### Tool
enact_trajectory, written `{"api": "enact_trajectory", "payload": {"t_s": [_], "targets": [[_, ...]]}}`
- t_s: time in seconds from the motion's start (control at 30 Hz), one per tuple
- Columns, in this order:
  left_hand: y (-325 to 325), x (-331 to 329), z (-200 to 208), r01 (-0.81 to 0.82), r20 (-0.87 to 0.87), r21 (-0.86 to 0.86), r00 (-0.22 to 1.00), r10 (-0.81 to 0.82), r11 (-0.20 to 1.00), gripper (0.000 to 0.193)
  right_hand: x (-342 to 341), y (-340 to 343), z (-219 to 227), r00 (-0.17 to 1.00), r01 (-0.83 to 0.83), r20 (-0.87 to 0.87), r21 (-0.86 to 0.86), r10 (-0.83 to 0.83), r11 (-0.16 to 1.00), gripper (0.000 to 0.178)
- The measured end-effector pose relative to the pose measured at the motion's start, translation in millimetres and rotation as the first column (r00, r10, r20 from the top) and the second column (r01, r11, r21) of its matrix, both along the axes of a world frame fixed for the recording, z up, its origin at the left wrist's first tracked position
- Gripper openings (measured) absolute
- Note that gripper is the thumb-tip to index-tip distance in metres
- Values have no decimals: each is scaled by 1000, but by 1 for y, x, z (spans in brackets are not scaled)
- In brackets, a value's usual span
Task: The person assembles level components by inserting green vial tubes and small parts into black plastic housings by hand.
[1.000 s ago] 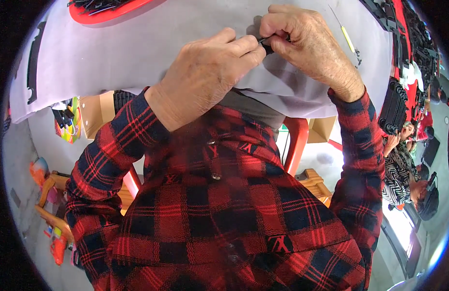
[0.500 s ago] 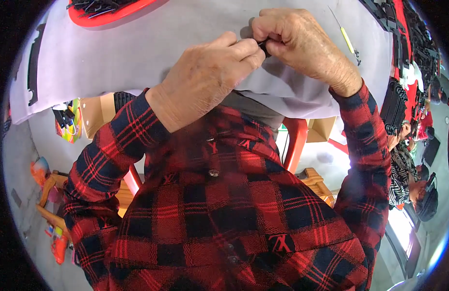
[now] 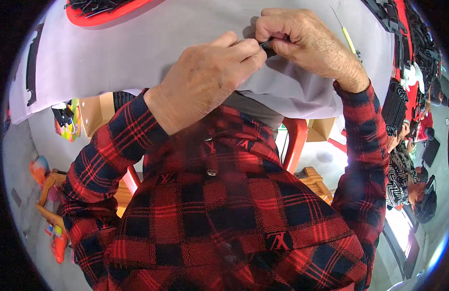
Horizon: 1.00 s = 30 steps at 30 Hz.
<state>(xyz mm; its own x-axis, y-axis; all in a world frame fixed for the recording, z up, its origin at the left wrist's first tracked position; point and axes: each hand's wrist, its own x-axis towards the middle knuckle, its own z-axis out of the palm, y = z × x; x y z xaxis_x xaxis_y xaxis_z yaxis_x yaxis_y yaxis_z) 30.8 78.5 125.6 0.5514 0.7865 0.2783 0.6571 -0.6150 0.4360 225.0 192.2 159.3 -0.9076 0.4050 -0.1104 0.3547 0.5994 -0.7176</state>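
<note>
Both hands meet over the pale cloth-covered table (image 3: 113,63), with a small black piece (image 3: 267,44) between their fingertips. My left hand (image 3: 210,72) is closed, thumb and fingers pinching the piece's left end. On the other end, my right hand (image 3: 309,46) is also closed, its fingers curled in. Most of the piece is hidden by the fingers, so its exact kind does not show. To the right of my right hand lies a thin pointed tool with a yellow-green handle (image 3: 349,40), and small dark bits are beside it.
A red tray (image 3: 96,20) heaped with thin black pieces stands at the far left. One long black strip (image 3: 32,68) lies along the left edge. Stacked black parts (image 3: 394,106) fill the right side, where a co-worker in a patterned sleeve (image 3: 398,179) sits. An open cardboard box (image 3: 96,116) is below the table.
My right hand has shifted slightly right, and a little more of the black piece shows between the hands. My left hand has stayed almost still.
</note>
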Motion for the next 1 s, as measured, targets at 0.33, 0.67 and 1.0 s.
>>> {"api": "enact_trajectory", "payload": {"t_s": [0.33,0.67,1.0], "targets": [[1,0,1,2,-22,9,1000,-2,1000,43,-1,-4,3,1000,10,26,103,-12,995,15],[0,0,-1,1,6,4,1000,-1,1000,42,-4,-2,5,1000,-9,-27,-60,8,998,12],[3,0,-1,28,10,-29,1000,-28,999,44,-2,-1,0,998,-53,-37,-26,52,998,10]]}}
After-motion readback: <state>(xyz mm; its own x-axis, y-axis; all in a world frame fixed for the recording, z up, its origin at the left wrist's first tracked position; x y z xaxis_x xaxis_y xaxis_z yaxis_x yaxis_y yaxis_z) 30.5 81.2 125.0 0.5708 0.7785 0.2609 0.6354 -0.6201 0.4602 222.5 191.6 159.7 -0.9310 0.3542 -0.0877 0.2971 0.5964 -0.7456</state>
